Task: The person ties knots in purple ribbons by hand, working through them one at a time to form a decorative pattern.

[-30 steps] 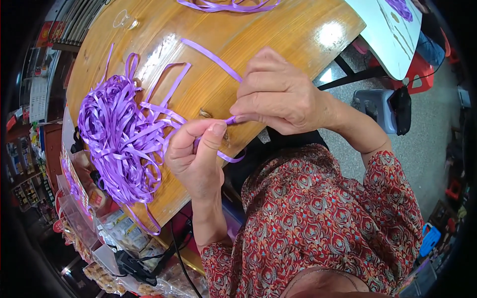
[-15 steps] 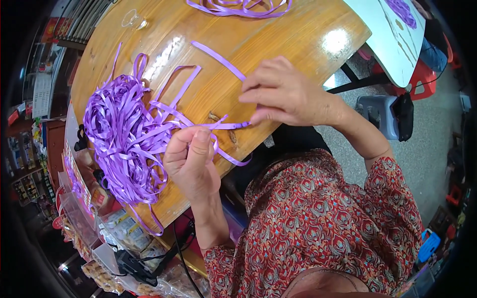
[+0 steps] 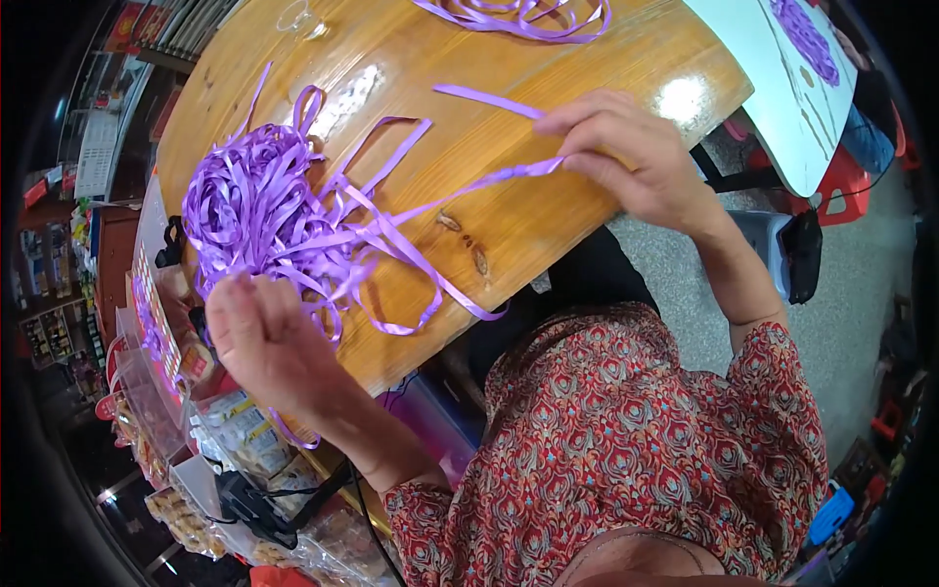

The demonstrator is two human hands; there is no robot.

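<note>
A large tangled heap of glossy purple ribbon lies on the left part of the wooden table. My right hand, raised over the table's right half, pinches the end of a purple ribbon strand. That strand stretches left toward the heap. A short ribbon end also sticks out from behind these fingers. My left hand, slightly blurred, is curled closed at the near side of the heap. Whatever sits in its fingers is hidden. Loose ribbon loops trail from the heap toward the near edge.
More purple ribbon coils lie at the far edge, and a small clear glass object stands at far left. A white table with ribbon adjoins at right. Packaged goods crowd the lower left. A grey-blue stool stands right.
My right hand has moved up and right, drawing the ribbon strand out longer. My left hand has shifted left and down, to the heap's near side. The whole view has shifted slightly.
</note>
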